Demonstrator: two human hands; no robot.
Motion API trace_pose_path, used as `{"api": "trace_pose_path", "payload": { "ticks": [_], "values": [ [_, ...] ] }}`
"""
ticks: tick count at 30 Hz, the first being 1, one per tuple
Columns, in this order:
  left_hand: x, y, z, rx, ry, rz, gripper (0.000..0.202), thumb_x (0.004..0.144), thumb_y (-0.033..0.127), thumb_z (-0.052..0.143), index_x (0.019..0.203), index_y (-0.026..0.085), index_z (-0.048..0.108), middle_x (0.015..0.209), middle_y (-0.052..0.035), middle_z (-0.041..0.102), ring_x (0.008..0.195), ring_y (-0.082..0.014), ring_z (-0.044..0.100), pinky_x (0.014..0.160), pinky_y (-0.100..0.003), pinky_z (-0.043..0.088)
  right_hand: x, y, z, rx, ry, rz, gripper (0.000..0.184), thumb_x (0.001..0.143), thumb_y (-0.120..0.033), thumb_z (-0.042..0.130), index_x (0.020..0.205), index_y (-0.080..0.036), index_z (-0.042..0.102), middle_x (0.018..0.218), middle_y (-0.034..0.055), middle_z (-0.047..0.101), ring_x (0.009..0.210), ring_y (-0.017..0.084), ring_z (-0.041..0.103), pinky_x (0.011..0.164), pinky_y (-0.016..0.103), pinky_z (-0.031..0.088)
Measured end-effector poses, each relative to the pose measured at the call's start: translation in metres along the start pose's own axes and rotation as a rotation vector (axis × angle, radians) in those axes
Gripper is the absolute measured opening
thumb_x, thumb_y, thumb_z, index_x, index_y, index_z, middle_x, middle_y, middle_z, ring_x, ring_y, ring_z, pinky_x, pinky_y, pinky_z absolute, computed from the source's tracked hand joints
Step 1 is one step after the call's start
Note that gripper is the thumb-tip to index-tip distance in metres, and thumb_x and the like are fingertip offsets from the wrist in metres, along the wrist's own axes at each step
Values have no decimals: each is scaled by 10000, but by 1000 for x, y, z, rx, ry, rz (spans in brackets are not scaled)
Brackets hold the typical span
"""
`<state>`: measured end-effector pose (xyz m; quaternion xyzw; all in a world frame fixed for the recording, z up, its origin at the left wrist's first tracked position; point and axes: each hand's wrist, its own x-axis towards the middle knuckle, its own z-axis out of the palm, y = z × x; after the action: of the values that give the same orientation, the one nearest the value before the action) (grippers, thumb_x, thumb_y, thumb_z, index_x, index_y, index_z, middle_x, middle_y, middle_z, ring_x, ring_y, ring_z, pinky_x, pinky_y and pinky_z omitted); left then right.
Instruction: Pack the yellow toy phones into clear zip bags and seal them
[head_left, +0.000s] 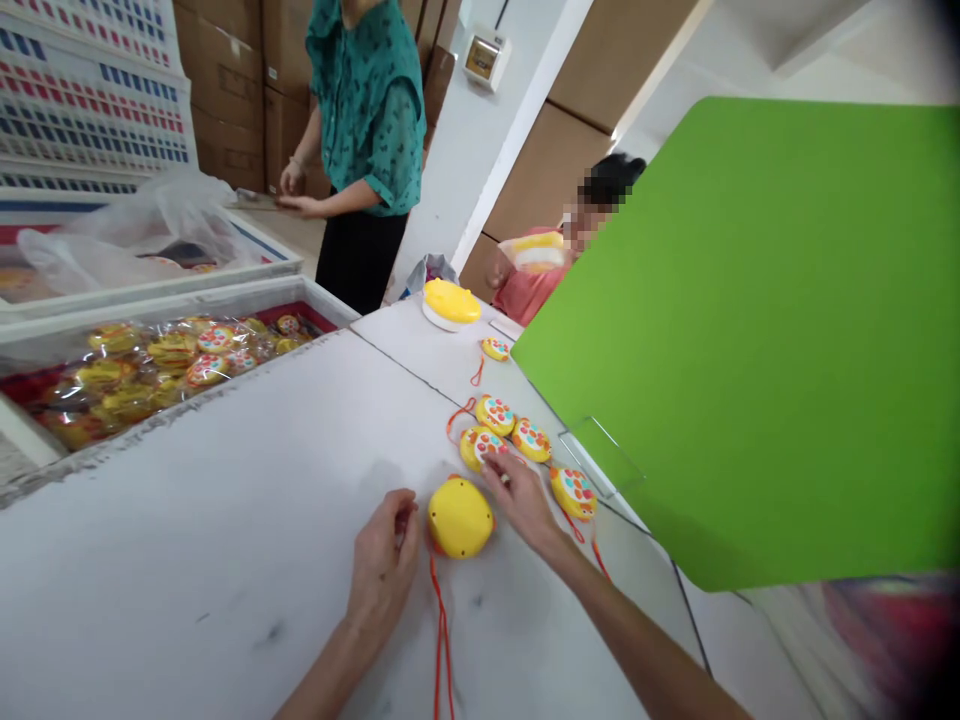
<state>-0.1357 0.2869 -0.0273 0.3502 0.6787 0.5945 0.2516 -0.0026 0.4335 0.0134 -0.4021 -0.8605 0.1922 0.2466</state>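
A round yellow toy (pixel 460 517) lies face down on the white table, its plain back with small screw holes upward. Its long red cord trails toward me. Just left of it is my left hand (pixel 384 555), its fingers curled in with nothing visible in them. My right hand (pixel 521 498) reaches past the toy's right side, thumb and fingers closed at the near edge of another yellow toy (pixel 480 446) that shows a white face with coloured dots. Matching toys (pixel 496 414), (pixel 532 440) lie against it, and one more toy (pixel 574 493) rests to the right.
A large green board (pixel 750 340) leans over the table's right side. At the far end are a small dotted toy (pixel 496 348) and a yellow-and-white oval case (pixel 451 304). On the left, a crate (pixel 330 306) holds bagged toys. Two people are beyond the table.
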Motion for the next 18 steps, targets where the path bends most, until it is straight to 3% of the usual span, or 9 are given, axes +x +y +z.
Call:
{"api": "trace_pose_path", "payload": {
  "ticks": [3,8,14,18],
  "values": [
    [0,-1,0,16,-16,-1,218,809,328,401,919,187,525,831,-44,646,722,-169,608,688,-304,481,-25,22,11,48,104,47,331,840,-353,438,999,-127,619,902,97,669,741,182,608,676,300,499],
    [0,1,-1,30,-27,-5,219,812,330,402,925,185,522,835,-45,646,721,-165,607,693,-309,483,-38,43,18,82,213,118,358,831,-370,442,1015,-107,600,906,115,664,775,206,610,701,324,496],
    [0,1,-2,43,-13,0,229,798,337,418,918,177,529,822,-53,650,714,-172,612,690,-319,490,-37,45,21,95,220,152,340,843,-382,429,958,-121,613,912,105,666,803,210,609,710,320,491],
    [0,0,-3,41,5,35,214,797,327,423,914,181,529,813,-45,652,714,-169,616,688,-313,494,-39,27,15,98,197,158,367,856,-399,404,964,-119,614,900,105,660,777,209,601,709,327,482]
  ]
}}
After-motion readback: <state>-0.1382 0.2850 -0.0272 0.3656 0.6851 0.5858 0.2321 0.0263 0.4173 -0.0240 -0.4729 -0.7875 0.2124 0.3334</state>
